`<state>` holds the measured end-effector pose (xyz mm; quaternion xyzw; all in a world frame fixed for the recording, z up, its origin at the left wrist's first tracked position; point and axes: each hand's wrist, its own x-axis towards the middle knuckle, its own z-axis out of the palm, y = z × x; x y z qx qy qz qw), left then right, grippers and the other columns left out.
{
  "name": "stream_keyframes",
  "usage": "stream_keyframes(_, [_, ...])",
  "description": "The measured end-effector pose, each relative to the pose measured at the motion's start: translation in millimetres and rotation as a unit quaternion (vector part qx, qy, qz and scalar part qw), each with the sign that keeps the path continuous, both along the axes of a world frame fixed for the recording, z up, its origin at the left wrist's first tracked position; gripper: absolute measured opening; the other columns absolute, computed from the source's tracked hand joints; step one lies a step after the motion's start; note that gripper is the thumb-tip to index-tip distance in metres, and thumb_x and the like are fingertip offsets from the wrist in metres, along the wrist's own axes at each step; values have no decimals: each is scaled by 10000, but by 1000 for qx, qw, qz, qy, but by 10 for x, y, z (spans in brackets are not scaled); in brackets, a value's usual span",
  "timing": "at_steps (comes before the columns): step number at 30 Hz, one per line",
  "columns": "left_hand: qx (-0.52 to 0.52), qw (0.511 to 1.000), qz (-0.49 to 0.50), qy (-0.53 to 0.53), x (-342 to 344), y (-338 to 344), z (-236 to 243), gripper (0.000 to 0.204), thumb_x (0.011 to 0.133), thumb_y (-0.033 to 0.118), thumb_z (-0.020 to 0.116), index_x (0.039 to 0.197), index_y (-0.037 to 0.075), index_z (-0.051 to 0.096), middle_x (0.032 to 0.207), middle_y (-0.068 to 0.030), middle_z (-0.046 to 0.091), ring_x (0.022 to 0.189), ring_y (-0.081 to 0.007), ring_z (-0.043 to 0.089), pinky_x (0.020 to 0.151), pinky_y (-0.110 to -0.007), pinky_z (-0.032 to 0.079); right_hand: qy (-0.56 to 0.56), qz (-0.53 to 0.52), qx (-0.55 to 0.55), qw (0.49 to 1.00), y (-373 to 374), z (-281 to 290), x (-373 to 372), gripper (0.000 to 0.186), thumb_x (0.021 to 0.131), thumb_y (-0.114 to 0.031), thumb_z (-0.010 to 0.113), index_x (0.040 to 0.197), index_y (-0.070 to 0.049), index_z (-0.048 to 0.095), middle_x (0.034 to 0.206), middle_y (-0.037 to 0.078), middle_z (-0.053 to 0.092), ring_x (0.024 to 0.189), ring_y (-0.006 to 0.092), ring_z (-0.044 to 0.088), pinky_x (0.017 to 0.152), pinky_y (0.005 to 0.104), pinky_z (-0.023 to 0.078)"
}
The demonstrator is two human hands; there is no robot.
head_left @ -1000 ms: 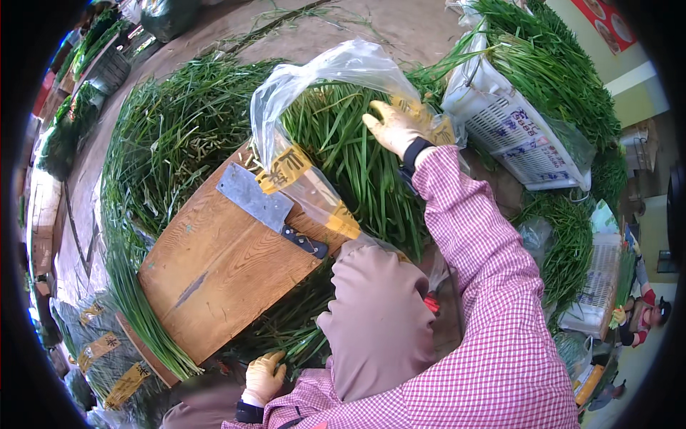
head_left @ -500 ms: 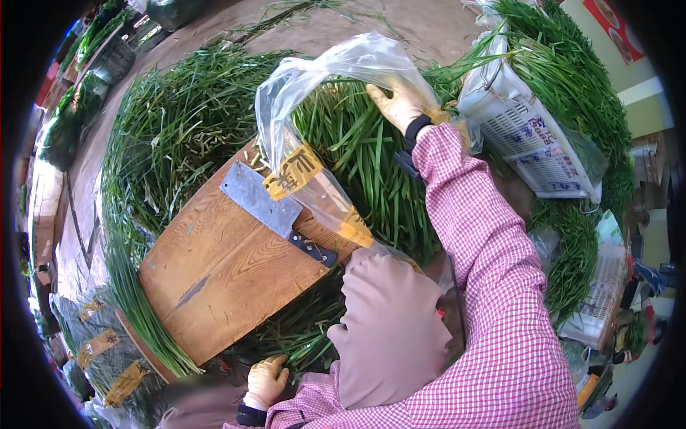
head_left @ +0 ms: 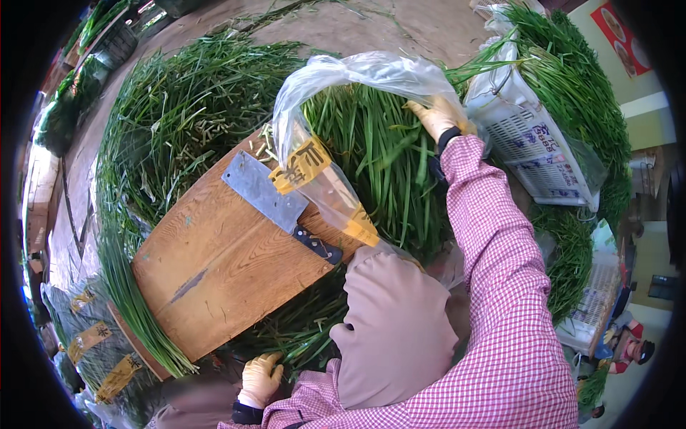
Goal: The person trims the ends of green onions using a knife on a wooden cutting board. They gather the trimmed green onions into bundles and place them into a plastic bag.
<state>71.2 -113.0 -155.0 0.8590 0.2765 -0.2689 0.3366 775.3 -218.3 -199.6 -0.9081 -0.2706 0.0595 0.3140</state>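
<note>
Clear plastic bag w/ yellow bands, mouth wide, rim arched round long green leaves; can't tell how deep they sit. White crate at R, tilted, heaped w/ greens.
R hand: arm stretched fwd, fingers bent at bag's R rim; can't tell if gripping film. L hand: low, half-curled nr loose stalks; can't tell if it holds any.
Cleaver flat on wood board, handle nr R edge; wood surface extends L & below. Green bundle along L edge.
</note>
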Motion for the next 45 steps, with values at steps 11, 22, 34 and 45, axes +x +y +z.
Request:
stream_keyframes(11, [-1, 1000, -4, 21, 27, 3, -22, 382, 878, 278, 660, 1203, 85, 711, 1120, -173, 716, 1042, -379, 661, 933, -470, 509, -79, -9, -152, 985, 492, 18, 64, 696, 878, -413, 764, 1439, -76, 524, 1433, 190, 574, 1309, 345, 552, 1092, 439, 458])
stream_keyframes(22, [0, 999, -18, 28, 5, -3, -100, 385, 887, 297, 658, 1207, 88, 710, 1090, -172, 719, 1028, -380, 659, 917, -476, 509, 160, -33, -171, 972, 686, 55, 241, 677, 889, -405, 753, 1392, 8, 568, 1319, 227, 652, 1206, 321, 633, 1052, 405, 475])
stream_keyframes(34, [-3, 1000, -19, 19, 1, 11, -143, 354, 878, 305, 660, 1166, 109, 722, 1066, -143, 721, 1009, -357, 659, 909, -475, 503, 172, 122, -57, 976, 273, 559, 113, 535, 871, -351, 787, 1320, -84, 672, 1295, 67, 698, 1234, 199, 599, 1078, 317, 443])
stream_keyframes(45, [9, 999, -23, 21, 47, 16, -97, 327, 894, 298, 656, 1144, 104, 737, 1035, -179, 722, 992, -381, 676, 885, -475, 527, 327, 92, 22, 940, -160, 1017, -891, 1154, 707, -201, 948, 1549, 130, 231, 1470, 243, 526, 1326, 299, 544, 1115, 350, 438])
